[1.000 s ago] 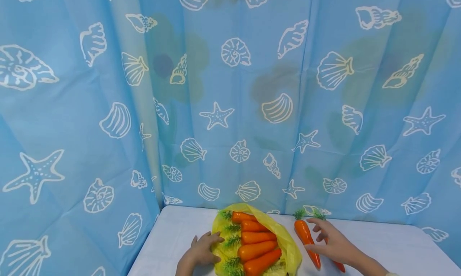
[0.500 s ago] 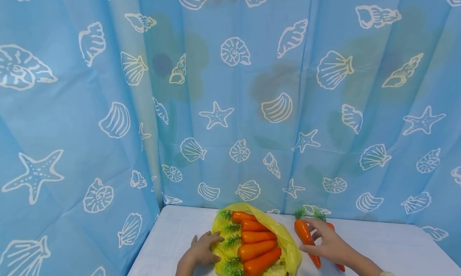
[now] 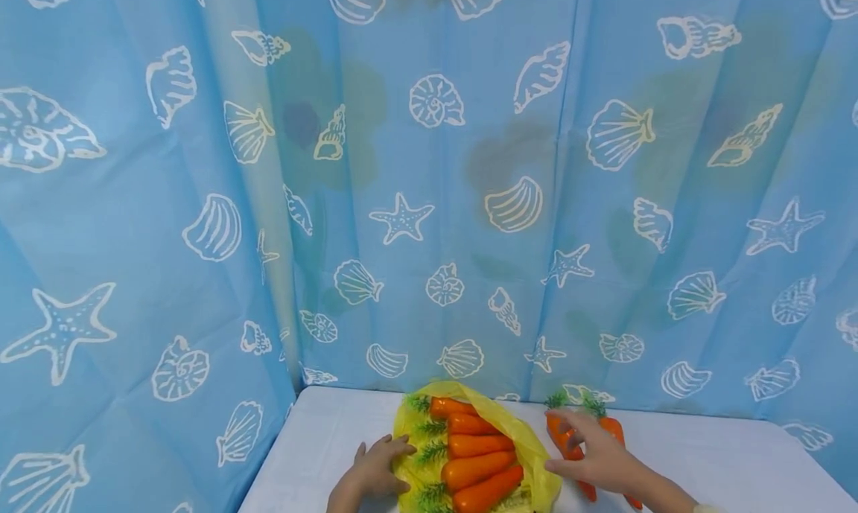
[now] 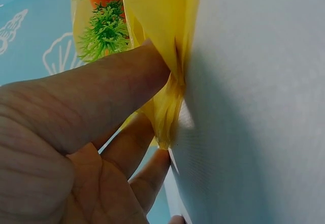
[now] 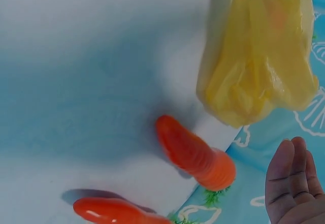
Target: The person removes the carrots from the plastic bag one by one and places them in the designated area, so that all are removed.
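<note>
A yellow plastic bag (image 3: 539,468) lies on its side, holding several toy carrots (image 3: 479,446) with green leafy tops pointing left. At the bag's left edge rests my left hand (image 3: 375,470), fingers spread. In the left wrist view its thumb (image 4: 122,76) presses into a fold of the plastic, with the tip hidden. My right hand (image 3: 599,453) hovers with parted fingers over the nearer of two loose carrots (image 3: 556,427), hiding its middle. The other loose carrot (image 3: 611,427) lies just right of it, partly behind the hand. In the right wrist view the fingers (image 5: 294,168) are apart from both carrots.
A white table (image 3: 724,461) bears everything. Blue curtains (image 3: 429,163) with white seashell prints stand along its back and left sides. The bag lies between the left hand and the loose carrots.
My right hand has moved a little left over the nearer loose carrot, uncovering more of the farther one. The left hand has stayed on the bag's edge.
</note>
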A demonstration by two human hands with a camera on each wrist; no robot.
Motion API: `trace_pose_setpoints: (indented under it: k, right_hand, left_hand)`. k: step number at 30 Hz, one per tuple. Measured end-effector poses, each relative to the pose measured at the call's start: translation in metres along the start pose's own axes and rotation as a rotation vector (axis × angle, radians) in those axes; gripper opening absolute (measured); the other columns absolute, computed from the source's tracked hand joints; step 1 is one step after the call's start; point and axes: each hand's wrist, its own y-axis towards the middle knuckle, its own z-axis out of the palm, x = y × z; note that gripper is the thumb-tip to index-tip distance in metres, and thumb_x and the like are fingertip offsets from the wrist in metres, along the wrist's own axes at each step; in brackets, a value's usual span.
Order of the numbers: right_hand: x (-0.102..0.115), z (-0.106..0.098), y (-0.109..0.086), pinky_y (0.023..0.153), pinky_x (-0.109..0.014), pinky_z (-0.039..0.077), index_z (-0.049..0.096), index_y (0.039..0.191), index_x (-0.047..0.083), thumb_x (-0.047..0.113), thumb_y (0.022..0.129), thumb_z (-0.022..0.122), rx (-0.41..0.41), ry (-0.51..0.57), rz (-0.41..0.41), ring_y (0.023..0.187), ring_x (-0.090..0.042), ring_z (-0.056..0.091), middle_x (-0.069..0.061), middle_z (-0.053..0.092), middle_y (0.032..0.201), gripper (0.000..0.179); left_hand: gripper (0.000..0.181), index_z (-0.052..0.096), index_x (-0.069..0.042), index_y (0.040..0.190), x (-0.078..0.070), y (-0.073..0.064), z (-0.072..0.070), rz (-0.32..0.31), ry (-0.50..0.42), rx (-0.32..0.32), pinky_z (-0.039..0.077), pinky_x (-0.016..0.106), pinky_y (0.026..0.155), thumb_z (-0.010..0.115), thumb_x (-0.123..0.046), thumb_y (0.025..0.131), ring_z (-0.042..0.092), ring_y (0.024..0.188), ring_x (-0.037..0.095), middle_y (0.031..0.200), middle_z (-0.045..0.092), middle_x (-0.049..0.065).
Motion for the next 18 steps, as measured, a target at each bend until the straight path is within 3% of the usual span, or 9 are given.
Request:
trace_pose_setpoints:
  k: [6, 11, 18]
  right_hand:
    - [-0.001, 0.008, -0.004, 0.073, -0.035, 0.055, 0.046, 0.143, 0.008, 0.035, 0.083, 0.079, 0.043, 0.064, 0.026, 0.093, -0.025, 0.060, -0.017, 0.056, 0.122, 0.074]
    - [0.003, 0.012, 0.001, 0.072, -0.032, 0.056, 0.045, 0.144, 0.009, 0.035, 0.084, 0.078, 0.052, 0.074, -0.018, 0.094, -0.026, 0.062, -0.016, 0.055, 0.123, 0.074]
    - [0.011, 0.017, 0.006, 0.070, -0.032, 0.052, 0.043, 0.145, 0.009, 0.030, 0.086, 0.076, 0.075, 0.101, -0.065, 0.092, -0.024, 0.059, -0.016, 0.056, 0.118, 0.070]
  left_hand:
    - [0.046, 0.068, -0.015, 0.124, 0.002, 0.001, 0.008, -0.032, -0.012, 0.023, 0.004, 0.079, 0.110, 0.080, -0.014, 0.079, 0.031, 0.141, 0.050, 0.147, 0.051, 0.015]
    - [0.045, 0.068, -0.016, 0.123, 0.001, 0.002, 0.005, -0.060, 0.003, 0.004, 0.004, 0.079, 0.110, 0.080, -0.014, 0.079, 0.032, 0.141, 0.049, 0.146, 0.053, 0.014]
    - [0.044, 0.068, -0.015, 0.121, 0.001, 0.002, 0.003, -0.032, 0.011, -0.022, 0.005, 0.079, 0.109, 0.080, -0.012, 0.079, 0.034, 0.140, 0.049, 0.145, 0.054, 0.014]
